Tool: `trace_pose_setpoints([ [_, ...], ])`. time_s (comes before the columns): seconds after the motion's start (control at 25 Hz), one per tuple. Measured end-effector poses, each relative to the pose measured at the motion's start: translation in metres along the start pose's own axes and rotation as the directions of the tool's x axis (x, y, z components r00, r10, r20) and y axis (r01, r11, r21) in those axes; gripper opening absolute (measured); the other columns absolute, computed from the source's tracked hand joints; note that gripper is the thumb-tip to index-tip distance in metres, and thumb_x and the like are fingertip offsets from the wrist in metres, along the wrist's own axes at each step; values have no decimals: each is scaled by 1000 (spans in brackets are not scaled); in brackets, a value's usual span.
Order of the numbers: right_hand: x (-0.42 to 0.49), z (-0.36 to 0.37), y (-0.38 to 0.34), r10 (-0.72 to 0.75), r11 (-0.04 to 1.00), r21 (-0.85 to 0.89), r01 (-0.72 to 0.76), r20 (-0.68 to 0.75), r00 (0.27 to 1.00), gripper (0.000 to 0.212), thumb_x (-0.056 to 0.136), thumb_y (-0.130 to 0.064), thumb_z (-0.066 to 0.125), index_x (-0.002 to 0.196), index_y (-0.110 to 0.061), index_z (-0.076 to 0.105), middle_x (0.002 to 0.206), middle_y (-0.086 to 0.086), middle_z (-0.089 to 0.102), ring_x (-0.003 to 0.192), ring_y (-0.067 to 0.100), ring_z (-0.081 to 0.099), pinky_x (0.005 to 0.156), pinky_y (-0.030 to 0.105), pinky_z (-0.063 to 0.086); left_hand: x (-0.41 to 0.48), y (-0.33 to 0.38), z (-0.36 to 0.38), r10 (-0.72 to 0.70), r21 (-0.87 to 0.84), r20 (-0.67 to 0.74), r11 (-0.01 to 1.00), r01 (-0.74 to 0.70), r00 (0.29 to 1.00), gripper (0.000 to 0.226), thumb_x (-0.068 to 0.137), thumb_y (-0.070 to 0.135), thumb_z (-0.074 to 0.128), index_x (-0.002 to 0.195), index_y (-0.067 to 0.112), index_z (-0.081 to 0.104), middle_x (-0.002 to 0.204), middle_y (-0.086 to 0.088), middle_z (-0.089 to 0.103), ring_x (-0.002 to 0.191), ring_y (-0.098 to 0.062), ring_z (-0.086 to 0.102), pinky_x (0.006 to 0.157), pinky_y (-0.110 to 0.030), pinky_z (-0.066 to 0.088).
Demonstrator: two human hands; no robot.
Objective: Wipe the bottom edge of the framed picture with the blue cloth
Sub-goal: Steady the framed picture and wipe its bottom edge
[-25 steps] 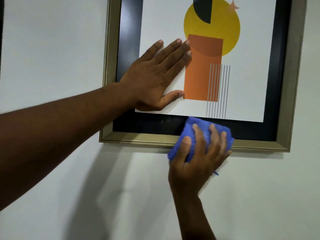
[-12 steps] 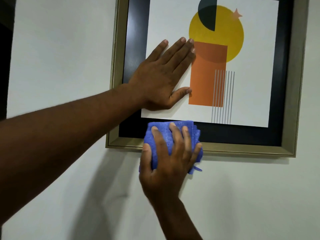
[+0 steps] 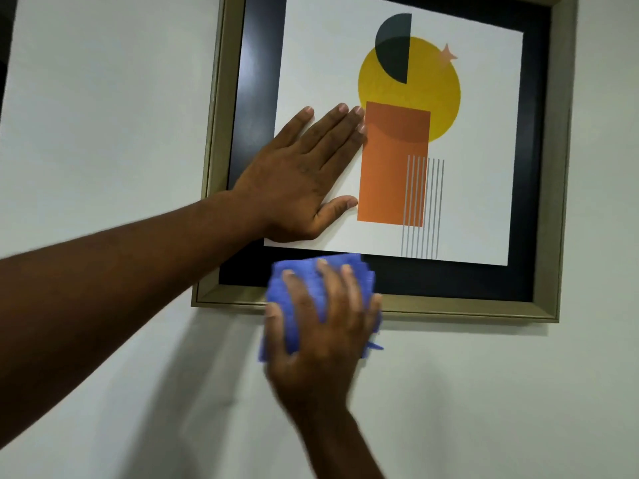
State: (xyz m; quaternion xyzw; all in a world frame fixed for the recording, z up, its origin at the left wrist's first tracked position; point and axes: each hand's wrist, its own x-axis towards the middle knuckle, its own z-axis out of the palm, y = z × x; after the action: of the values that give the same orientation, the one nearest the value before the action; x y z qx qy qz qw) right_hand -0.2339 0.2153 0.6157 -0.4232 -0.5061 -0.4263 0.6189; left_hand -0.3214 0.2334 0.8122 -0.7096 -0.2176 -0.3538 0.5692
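A framed picture (image 3: 477,307) with a dull gold frame, black mat and a yellow-and-orange abstract print hangs on a pale wall. My left hand (image 3: 301,181) lies flat and open on the glass over the print's lower left part. A folded blue cloth (image 3: 304,292) is pressed over the bottom edge of the frame, left of its middle. My right hand (image 3: 321,326) covers the cloth from below, fingers spread over it and pointing up; the hand is motion-blurred. Part of the cloth hangs below the frame onto the wall.
The pale wall (image 3: 103,98) surrounds the frame on the left, right and below. A dark strip (image 3: 5,46) runs along the upper left border of the view. My left forearm (image 3: 103,288) crosses the lower left.
My right hand slid the blue cloth leftward along the bottom edge, from right of the middle to left of it. My left hand stayed flat on the glass. The view shifted slightly.
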Motion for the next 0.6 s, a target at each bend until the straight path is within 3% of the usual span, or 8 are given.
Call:
trace_pose_setpoints([
  [0.08, 9, -12, 35, 150, 986, -47, -158, -145, 978, 39, 95, -40, 48, 124, -21, 65, 139, 14, 57, 138, 34, 41, 114, 65, 29, -1, 1, 1, -15, 12, 6, 1000, 15, 1000, 81, 95, 59, 17, 156, 7, 5, 166, -14, 5, 154, -27, 3, 126, -50, 10],
  [0.2, 22, -9, 35, 406, 911, 31, -412, -250, 879, 37, 94, -34, 48, 123, -18, 65, 138, 16, 56, 138, 36, 40, 115, 67, 24, 1, 3, -1, -14, -3, 22, 1000, 15, 1000, 81, 94, 59, 17, 156, 7, 4, 167, -13, 4, 154, -27, 2, 126, -49, 8],
  [0.24, 20, -2, 16, 364, 930, 34, -366, -227, 903, 37, 94, -36, 48, 123, -20, 65, 139, 14, 56, 139, 34, 39, 118, 65, 21, 1, 4, -3, -16, 0, 25, 1000, 16, 1000, 81, 95, 58, 17, 156, 7, 4, 167, -13, 4, 154, -27, 2, 126, -49, 8],
  [0.32, 5, 11, -25, 116, 993, 25, -115, -82, 990, 39, 95, -43, 45, 127, -27, 62, 142, 9, 55, 144, 28, 35, 123, 57, 14, 1, 2, -3, -18, 7, 37, 1000, 18, 999, 81, 95, 59, 16, 156, 7, 4, 166, -14, 4, 154, -28, 2, 126, -50, 8],
  [0.4, -6, 17, -43, -77, 996, 42, 76, 25, 997, 39, 96, -47, 44, 129, -31, 58, 144, 4, 53, 145, 25, 32, 124, 51, 12, 0, 1, -3, -7, 7, 50, 1000, 6, 999, 81, 95, 59, 15, 156, 6, 3, 166, -15, 3, 154, -29, 1, 126, -51, 8],
  [0.48, -2, 14, -25, -100, 994, 42, 99, 15, 995, 38, 96, -46, 46, 128, -31, 60, 142, 5, 57, 143, 26, 37, 123, 51, 18, 0, 0, -4, 3, 18, 57, 1000, -4, 998, 81, 95, 58, 15, 155, 6, 3, 166, -16, 3, 154, -30, 1, 126, -51, 8],
  [0.6, 3, -7, 37, 35, 996, -80, -47, -141, 989, 37, 98, -40, 46, 126, -23, 64, 137, 13, 60, 136, 33, 44, 115, 61, 31, 0, 2, -5, 2, 17, 71, 1000, -4, 997, 80, 95, 58, 15, 155, 6, 3, 166, -15, 3, 154, -30, 2, 126, -51, 8],
])
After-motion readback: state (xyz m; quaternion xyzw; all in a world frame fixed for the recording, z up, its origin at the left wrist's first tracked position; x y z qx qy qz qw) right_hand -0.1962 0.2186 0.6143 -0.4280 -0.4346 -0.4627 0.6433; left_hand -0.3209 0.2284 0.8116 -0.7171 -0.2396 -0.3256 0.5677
